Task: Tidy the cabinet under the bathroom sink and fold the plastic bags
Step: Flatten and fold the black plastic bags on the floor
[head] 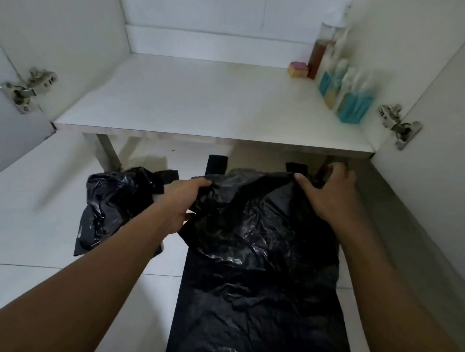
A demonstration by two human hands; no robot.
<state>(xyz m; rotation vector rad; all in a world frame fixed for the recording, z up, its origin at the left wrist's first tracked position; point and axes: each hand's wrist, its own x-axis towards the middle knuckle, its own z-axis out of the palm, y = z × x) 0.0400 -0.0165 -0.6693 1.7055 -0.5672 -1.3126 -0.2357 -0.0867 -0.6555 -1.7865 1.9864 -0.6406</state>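
black plastic bag [262,258] on floor, both hands [183,200] gripping its top edge

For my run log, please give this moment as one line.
left hand: gripping large black plastic bag | right hand: gripping same bag | crumpled black plastic bag: on floor, left

A: Item one, head view. Position?
B: Worn on the person's head, facing forward and tilted down into the open cabinet [225,94], set above the floor [34,232].
A: Range?
B: Near. Both forearms enter from the bottom corners; the left hand [183,200] and right hand [325,191] sit at mid-frame.
A: Coverage?
B: Wide angle, edges bowed. Shelf [202,104] across the upper half, a door hinge [28,88] at each side, black plastic bag [262,258] filling the lower centre.
A: Second view?
B: Single entry only; nothing overlaps.
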